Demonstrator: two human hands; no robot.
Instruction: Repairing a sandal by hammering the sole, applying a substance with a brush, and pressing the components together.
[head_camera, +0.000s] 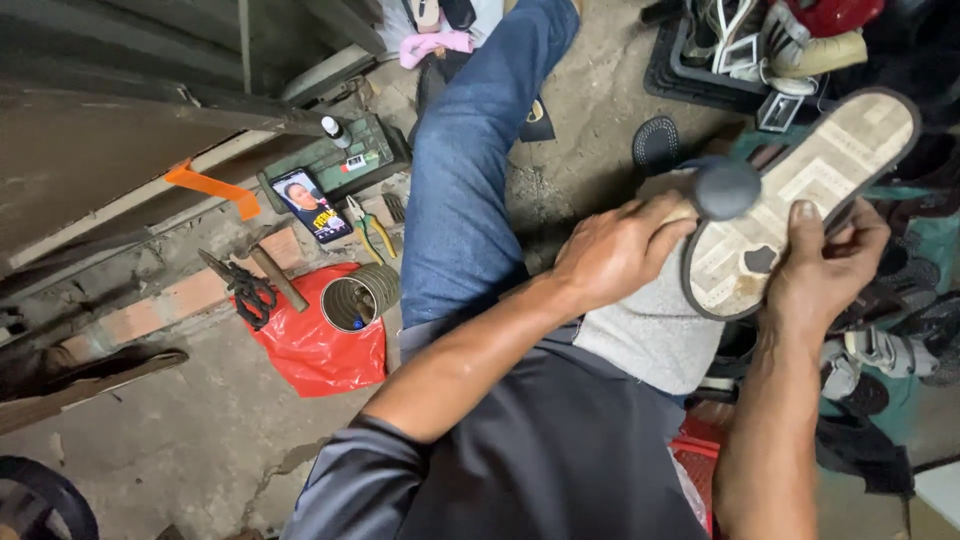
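Evidently, the right hand (825, 265) gripped the shoe (800, 200) sole-up for access, while the left hand (615, 250) clenched a tool handle (722, 188) against the sole.

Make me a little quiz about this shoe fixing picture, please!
1. True or false: the shoe is turned so its sole faces up.
2. Which hand has its thumb on the sole: A) left hand B) right hand?
3. What round metal thing lies on the red bag, beside the scissors?

Key:
1. True.
2. B. The left hand holds a tool with a dark round grip against the sole.
3. A tin can, lying on its side.
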